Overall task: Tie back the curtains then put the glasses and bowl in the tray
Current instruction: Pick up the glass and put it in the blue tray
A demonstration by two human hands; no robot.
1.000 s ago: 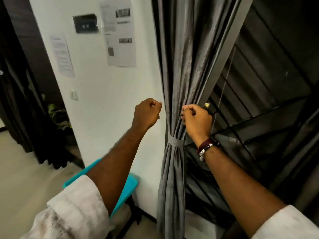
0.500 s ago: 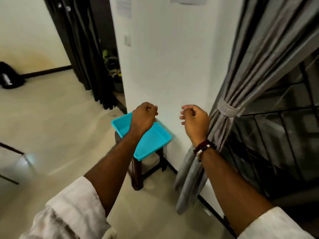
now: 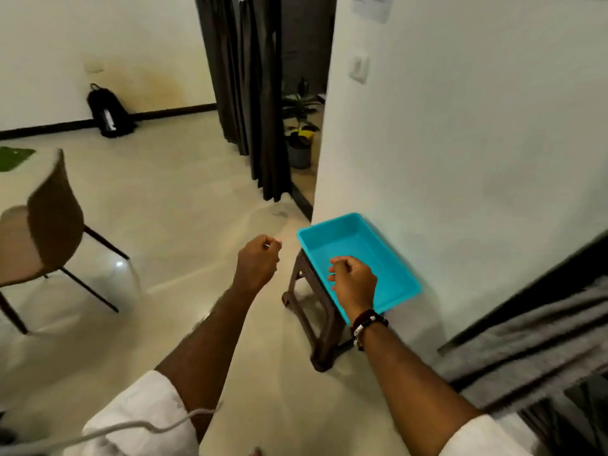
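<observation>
Stretching across most of the view, the pale floor (image 3: pixel 171 199) runs up to a white wall (image 3: pixel 477 133) on the right, where a grey curtain (image 3: pixel 533 350) hangs bunched at the lower right edge. A darker curtain (image 3: pixel 250 93) hangs in the doorway farther back. A brown chair (image 3: pixel 49 225) stands at the left. Against the wall, a dark stool (image 3: pixel 316 320) carries the turquoise tray (image 3: pixel 358 238), which holds nothing. The right hand (image 3: pixel 353 283) hovers above the tray, its grip loosely curled and holding nothing; a beaded bracelet (image 3: pixel 367 325) circles that wrist. The left hand (image 3: pixel 258 261), just left of the stool, is curled into a loose fist, empty as far as shows.
</observation>
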